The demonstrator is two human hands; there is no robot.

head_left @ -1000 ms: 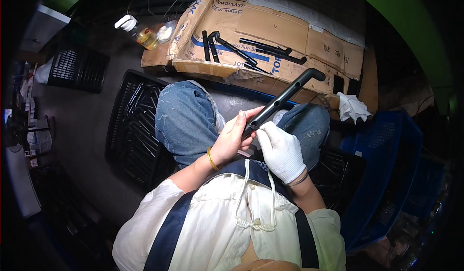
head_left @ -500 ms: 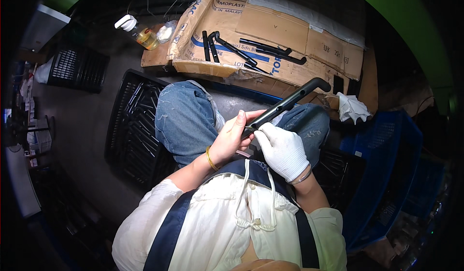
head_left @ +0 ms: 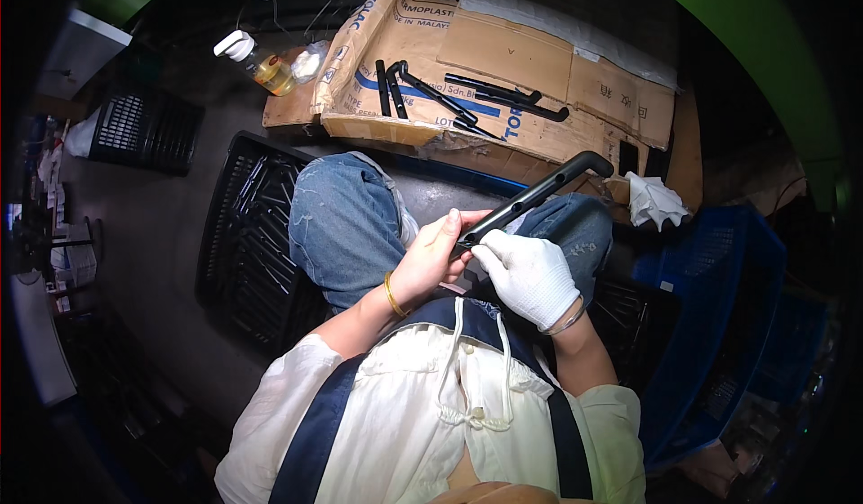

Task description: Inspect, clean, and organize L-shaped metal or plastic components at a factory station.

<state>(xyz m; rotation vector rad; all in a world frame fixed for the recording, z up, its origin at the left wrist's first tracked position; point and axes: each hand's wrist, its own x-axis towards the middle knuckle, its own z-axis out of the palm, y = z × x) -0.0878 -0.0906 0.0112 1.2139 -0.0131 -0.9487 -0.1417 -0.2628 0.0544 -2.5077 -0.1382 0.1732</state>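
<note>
Black tube (head_left: 530, 196) slants up between the knees (head_left: 344, 221); in view its bent end crosses the front edge of the cardboard (head_left: 512, 54), narrow gap to a crumpled white cloth (head_left: 656, 201). Bare left hand (head_left: 430, 257) clamped on lower end; gloved right hand (head_left: 530, 279) has fingertips there, cannot tell what they grip. Counts: 1 tube held; at least 5 black pieces (head_left: 439, 97) on cardboard; 1 bottle (head_left: 270, 71). Floor (head_left: 171, 234) grey, room dim.

Near end of black tube (head_left: 539, 191): hidden by left hand (head_left: 433, 254) and gloved right hand (head_left: 529, 275); whether the latter pinches anything small, cannot tell. Dark crate (head_left: 667, 301), right: partly behind right knee (head_left: 575, 230), contents (head_left: 622, 308) indistinct in shadow. White shirt (head_left: 387, 414): cut off by lower edge.
</note>
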